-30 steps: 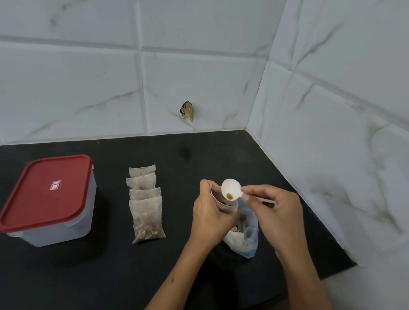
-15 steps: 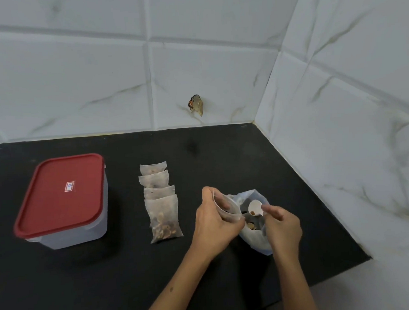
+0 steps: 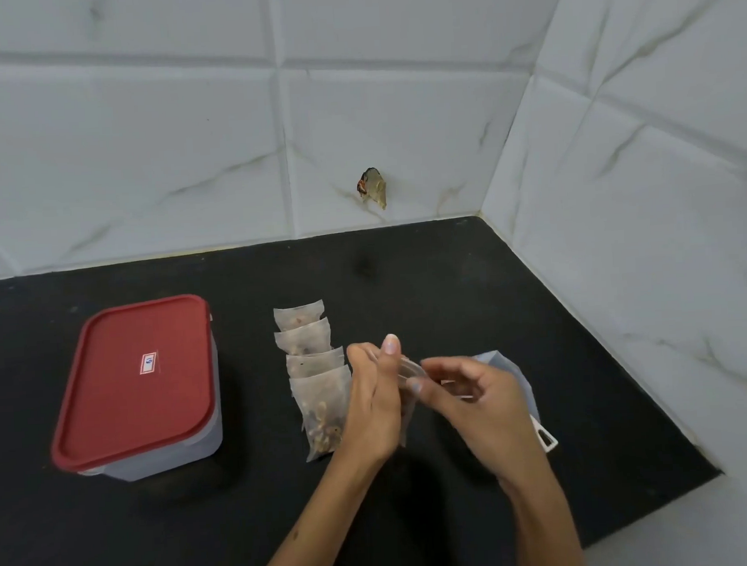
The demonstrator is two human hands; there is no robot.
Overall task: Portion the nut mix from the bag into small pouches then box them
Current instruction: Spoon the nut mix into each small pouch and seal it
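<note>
four filled pouches: lie in an overlapping row (image 3: 313, 372) on the black counter (image 3: 450, 287), running from far to near, just left of the hands
pouch in work: one clear pouch (image 3: 407, 374), held up between the two hands, mouth upward, its body hanging down toward the counter (contents hidden behind the fingers)
left hand: left hand (image 3: 372, 408) curled round the pouch, thumb raised at its rim
right hand: right hand (image 3: 478, 407) pinches the same rim from the other side, fingertips meeting the left thumb; blurred, so the exact pinch is unclear
key relation: the pouch's long axis is upright and its mouth runs from hand to hand; closing it looks like a matter of running fingers along that line
nut bag: one pale bag (image 3: 510, 371), behind and right of the right hand, nearer that hand
scoop: one white scoop (image 3: 546, 438), only its handle end showing under the right wrist
box: one clear box with a red lid (image 3: 139, 381), lid on, well left of the row; the left hand is nearer
</note>
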